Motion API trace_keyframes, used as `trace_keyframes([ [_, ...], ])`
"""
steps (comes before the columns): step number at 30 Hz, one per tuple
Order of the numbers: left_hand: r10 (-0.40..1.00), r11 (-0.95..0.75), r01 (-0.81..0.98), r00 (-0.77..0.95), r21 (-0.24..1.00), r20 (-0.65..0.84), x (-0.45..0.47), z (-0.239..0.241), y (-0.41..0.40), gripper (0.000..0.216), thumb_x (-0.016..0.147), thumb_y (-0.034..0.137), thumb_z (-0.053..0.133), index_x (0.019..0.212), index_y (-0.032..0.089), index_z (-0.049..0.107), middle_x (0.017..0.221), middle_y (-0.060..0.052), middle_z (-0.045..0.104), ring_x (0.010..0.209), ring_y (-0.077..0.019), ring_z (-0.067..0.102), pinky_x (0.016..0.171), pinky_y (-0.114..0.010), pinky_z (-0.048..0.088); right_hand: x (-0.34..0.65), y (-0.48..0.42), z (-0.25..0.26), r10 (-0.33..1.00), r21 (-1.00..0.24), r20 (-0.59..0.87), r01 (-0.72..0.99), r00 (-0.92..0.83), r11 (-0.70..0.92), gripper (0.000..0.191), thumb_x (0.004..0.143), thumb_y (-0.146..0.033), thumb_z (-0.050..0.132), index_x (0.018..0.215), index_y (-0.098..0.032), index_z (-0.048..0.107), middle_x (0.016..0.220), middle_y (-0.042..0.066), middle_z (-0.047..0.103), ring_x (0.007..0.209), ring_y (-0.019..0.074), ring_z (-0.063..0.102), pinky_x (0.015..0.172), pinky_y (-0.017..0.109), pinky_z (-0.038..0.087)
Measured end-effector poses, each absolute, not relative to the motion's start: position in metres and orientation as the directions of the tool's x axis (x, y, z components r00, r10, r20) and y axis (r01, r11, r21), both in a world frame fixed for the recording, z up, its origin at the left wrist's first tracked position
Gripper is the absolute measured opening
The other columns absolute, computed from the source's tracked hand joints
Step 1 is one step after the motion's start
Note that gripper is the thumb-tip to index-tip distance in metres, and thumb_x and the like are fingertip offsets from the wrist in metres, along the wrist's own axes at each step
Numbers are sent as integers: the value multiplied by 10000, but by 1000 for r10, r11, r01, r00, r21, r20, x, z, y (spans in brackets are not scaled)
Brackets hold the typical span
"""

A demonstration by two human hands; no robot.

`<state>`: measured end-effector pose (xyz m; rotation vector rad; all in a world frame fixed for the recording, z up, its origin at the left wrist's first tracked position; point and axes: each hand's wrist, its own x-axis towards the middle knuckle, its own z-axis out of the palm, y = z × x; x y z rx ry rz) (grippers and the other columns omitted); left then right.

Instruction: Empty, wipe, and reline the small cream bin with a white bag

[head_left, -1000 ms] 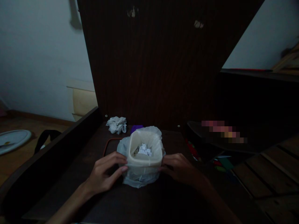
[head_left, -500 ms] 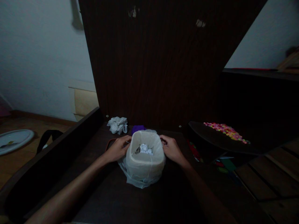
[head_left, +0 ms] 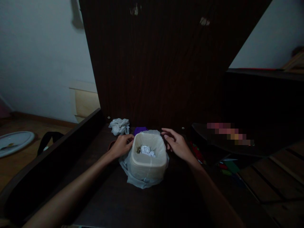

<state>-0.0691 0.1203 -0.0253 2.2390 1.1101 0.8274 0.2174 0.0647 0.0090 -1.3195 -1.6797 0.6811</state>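
Our left hand (head_left: 121,145) is sitting left of the bin (head_left: 149,163), grip hard to tell, our right hand (head_left: 177,145) right, fingers apart; the bag (head_left: 142,183) is hanging outside, probably to stay on.

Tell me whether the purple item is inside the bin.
No, the purple item is outside, behind the bin and partly hidden by it.
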Motion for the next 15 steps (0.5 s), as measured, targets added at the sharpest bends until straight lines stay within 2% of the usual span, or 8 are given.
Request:
trace_keyframes([
  [1,816,-547,516,503,659,284,-68,-24,121,258,849,195,576,995,165,787,930,-77,811,852,-239,740,764,-294,568,217,66,13,954,-838,280,457,-110,298,419,947,-378,523,1307,-198,639,1077,91,719,511,100,546,456,249,438],
  [3,795,-564,507,546,652,263,-67,-21,122,263,805,166,604,992,166,790,922,-73,813,859,-245,744,775,-296,574,216,69,19,947,-839,240,445,-213,313,419,954,-333,507,1319,-180,645,902,58,720,503,111,538,455,243,432],
  [5,781,-577,502,570,645,254,-69,-17,122,306,791,150,606,1041,166,782,990,-83,812,909,-248,744,817,-308,580,214,73,21,936,-838,214,440,-281,323,374,946,-293,514,1254,-158,678,800,39,705,525,126,556,483,246,450],
  [8,801,-578,490,496,653,336,-74,-9,121,407,845,169,544,1212,155,718,1140,-111,782,1000,-247,729,916,-366,578,212,80,19,919,-828,247,426,-307,365,263,940,-260,533,1095,-152,716,928,84,747,663,156,643,589,272,510],
  [10,805,-580,458,448,674,388,-78,-3,119,421,900,213,502,1276,145,678,1171,-119,767,1018,-246,725,946,-397,576,210,82,17,912,-778,289,483,-291,401,235,949,-219,514,1052,-156,716,953,88,755,746,170,671,656,281,521],
  [15,771,-621,420,480,662,419,-81,11,108,332,979,309,495,1189,175,713,1157,-104,771,1048,-250,720,955,-389,566,209,81,13,910,-648,331,642,-248,410,238,913,-98,504,995,-167,715,848,54,747,760,172,669,697,278,485],
])
